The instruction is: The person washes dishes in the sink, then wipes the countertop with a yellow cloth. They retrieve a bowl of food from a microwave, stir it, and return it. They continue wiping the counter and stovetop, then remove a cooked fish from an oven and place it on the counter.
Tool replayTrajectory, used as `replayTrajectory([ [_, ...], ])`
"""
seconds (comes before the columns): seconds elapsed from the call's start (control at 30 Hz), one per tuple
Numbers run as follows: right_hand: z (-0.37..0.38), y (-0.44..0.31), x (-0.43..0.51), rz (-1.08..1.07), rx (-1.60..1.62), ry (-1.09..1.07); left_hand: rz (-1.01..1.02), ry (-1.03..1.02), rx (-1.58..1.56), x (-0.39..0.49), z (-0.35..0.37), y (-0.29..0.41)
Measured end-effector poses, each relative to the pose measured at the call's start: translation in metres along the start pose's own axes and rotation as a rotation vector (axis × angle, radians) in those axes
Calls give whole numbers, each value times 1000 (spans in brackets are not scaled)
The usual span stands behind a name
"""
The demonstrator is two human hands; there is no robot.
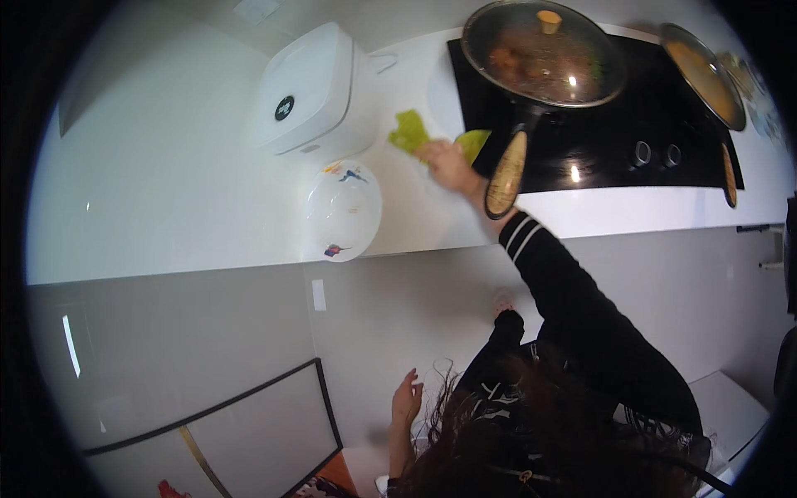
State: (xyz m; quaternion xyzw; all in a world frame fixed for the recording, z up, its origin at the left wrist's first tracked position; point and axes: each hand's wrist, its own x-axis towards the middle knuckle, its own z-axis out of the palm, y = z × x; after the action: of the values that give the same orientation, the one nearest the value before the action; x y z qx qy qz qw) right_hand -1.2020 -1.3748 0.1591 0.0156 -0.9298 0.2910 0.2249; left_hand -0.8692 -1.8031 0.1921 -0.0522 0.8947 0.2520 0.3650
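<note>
My right hand [447, 163] reaches across the white counter and grips a yellow-green cloth [408, 131] lying on it. The cloth shows on both sides of the hand, and its middle is hidden beneath. Part of the right wrist is covered by the wooden-look handle [505, 177] of a lidded frying pan [538, 59]. Down by my body, my left hand [407, 399] hangs in the air with fingers loosely apart and holds nothing. A white bowl [345, 211] with coloured decoration stands at the counter's front edge, left of the right hand.
A white countertop appliance [314, 93] with a round dark badge stands behind the bowl. The frying pan, with food under its glass lid, sits on a black cooktop [598, 149]. A second lidded pan [703, 75] is at its right. Below left is a black-framed panel [261, 417].
</note>
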Motion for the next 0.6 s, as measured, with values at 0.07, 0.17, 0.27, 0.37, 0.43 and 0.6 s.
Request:
replayTrajectory([
  [0.07,-4,-21,-41,-109,63,75,156,63,77,12,-14,25],
  [0.17,-39,-44,-99,-60,339,-25,323,62,162,32,-24,72],
  [0.27,-106,-50,-160,-157,84,-125,491,34,298,43,-5,118],
  [0.37,-185,-13,-216,-113,101,-69,523,-50,361,41,27,151],
  [0.43,-242,21,-251,-76,75,-16,545,-139,381,33,43,175],
  [0.6,-373,133,-324,118,-34,166,606,-203,470,18,90,240],
])
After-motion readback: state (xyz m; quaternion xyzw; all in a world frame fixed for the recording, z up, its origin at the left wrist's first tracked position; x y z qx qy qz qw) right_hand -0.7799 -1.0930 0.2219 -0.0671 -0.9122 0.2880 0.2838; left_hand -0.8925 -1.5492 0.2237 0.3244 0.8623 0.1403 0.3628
